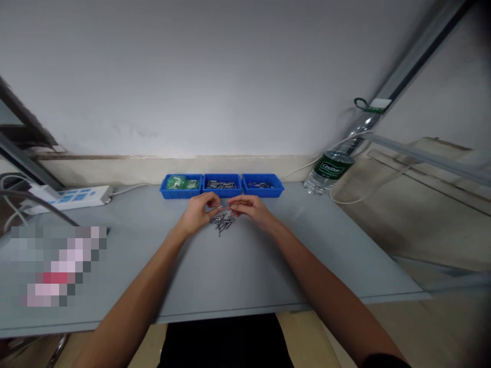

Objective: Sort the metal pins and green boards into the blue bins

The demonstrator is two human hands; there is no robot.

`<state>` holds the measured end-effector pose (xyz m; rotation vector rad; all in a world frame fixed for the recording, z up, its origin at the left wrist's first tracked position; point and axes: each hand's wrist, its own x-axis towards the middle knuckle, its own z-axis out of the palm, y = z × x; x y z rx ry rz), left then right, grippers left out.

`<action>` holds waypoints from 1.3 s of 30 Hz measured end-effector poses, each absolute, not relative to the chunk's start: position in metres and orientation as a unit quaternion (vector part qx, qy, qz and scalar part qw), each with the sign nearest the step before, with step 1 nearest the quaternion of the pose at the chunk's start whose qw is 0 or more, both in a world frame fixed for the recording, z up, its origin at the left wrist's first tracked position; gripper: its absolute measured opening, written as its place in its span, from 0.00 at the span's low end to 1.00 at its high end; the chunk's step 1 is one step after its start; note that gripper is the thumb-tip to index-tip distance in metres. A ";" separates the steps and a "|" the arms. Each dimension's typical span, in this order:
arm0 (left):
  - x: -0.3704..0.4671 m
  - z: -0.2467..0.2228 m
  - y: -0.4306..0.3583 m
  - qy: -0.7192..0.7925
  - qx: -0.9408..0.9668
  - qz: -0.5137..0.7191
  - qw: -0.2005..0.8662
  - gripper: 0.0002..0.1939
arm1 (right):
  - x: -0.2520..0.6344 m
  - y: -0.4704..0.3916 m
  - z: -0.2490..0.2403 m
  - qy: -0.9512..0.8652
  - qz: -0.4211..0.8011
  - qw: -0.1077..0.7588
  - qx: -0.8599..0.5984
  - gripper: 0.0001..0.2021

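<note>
My left hand (200, 210) and my right hand (251, 208) face each other just in front of the blue bins, fingertips a short gap apart. My left thumb and fingers pinch a small, thin metal pin (220, 206). The right fingers are also closed in a pinch, on something too small to make out. Below and between the hands lies a loose pile of slim metal pins (223, 223) on the grey table (230, 271).
Three blue bins stand along the wall: a left bin (180, 194) with green-and-white packets, a middle bin (221, 193) and a right bin (263, 193) with metal parts. A water bottle (330, 166) stands right; a power strip (82, 198) and a pixelated object (63, 266) lie left.
</note>
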<state>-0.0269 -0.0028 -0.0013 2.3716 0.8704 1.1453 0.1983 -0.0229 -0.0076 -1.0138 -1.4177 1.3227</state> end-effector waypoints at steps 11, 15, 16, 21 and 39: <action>-0.027 -0.002 -0.003 0.311 0.845 0.402 0.167 0.07 | 0.196 -0.023 -0.007 -0.532 0.567 0.471 -0.416 0.13; -0.028 -0.003 -0.002 0.329 0.844 0.391 0.163 0.06 | 0.206 -0.017 -0.006 -0.486 0.505 0.547 -0.458 0.12; -0.029 -0.004 -0.001 0.331 0.845 0.387 0.165 0.05 | 0.209 -0.015 -0.007 -0.464 0.482 0.576 -0.470 0.12; -0.029 -0.006 -0.001 0.333 0.852 0.368 0.169 0.03 | 0.223 -0.006 -0.011 -0.382 0.411 0.656 -0.505 0.21; -0.029 -0.007 -0.001 0.342 0.861 0.343 0.156 0.03 | 0.218 -0.011 -0.031 -0.745 0.232 0.389 -0.490 0.17</action>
